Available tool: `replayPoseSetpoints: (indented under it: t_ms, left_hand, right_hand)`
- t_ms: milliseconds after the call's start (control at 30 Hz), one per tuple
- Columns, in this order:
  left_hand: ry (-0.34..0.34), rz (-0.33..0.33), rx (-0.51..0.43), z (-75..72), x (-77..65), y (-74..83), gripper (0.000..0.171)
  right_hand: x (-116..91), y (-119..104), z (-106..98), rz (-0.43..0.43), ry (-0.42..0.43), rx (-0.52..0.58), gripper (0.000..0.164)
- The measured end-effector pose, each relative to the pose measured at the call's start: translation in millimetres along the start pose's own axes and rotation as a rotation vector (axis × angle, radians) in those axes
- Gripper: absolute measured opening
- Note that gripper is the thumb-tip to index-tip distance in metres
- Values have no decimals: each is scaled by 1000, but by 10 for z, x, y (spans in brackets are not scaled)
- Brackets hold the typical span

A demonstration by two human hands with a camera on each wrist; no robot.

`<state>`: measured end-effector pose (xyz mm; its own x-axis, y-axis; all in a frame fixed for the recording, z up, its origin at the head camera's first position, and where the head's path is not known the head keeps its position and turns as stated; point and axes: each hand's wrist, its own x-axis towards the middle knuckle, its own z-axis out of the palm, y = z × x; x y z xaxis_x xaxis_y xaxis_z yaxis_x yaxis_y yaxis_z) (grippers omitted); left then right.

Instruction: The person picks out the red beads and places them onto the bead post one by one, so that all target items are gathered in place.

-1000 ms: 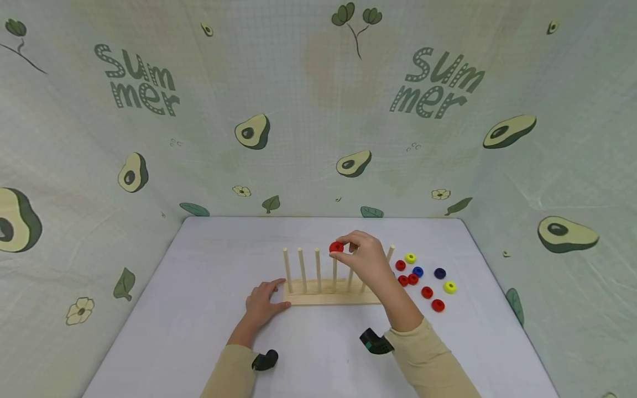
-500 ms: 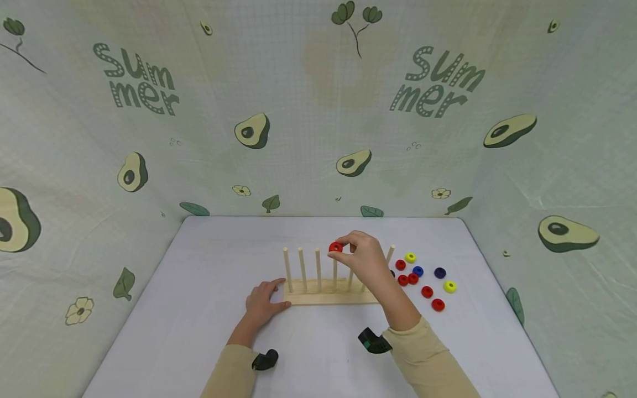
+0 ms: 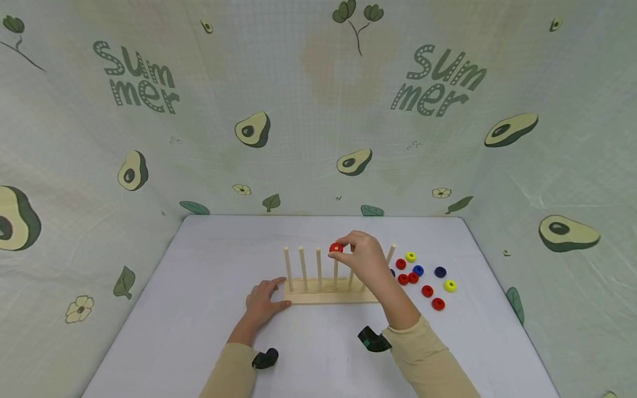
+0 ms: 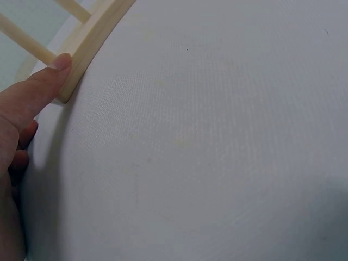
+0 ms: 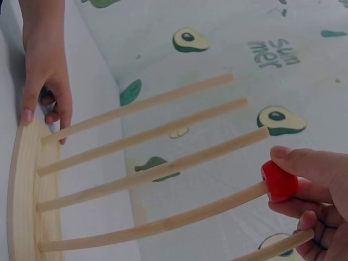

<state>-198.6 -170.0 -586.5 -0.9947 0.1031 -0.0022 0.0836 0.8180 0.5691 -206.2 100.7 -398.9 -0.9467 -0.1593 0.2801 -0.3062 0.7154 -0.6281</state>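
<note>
My right hand [image 3: 365,257] pinches a red bead [image 3: 335,248] between thumb and fingers at the top of the fourth peg from the left. In the right wrist view, that peg [image 5: 163,224] runs into the hole of the red bead [image 5: 280,181], and its pale tip shows in the hole from the head. The wooden peg stand [image 3: 328,298] has a flat base with a row of upright pegs, some behind my right hand. My left hand [image 3: 261,303] holds the left end of its base, thumb at the front edge and a finger at the back.
Several loose beads lie right of the stand: red [image 3: 438,304], yellow [image 3: 450,286], blue [image 3: 418,271] and dark blue [image 3: 440,272]. The white table [image 3: 224,243] meets a printed cloth backdrop [image 3: 298,182] at its far edge.
The red bead has settled very slightly onto the peg, whose tip now shows through its hole. The left hand and the stand stay in place.
</note>
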Motion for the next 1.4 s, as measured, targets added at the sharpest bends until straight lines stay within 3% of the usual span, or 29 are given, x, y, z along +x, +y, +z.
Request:
replayPoseSetpoints:
  t_ms: [1400]
  left_hand:
    - [9,-19,8,26,11,5,66]
  right_hand:
    - [-27,49,-31,-40,-40,1,25]
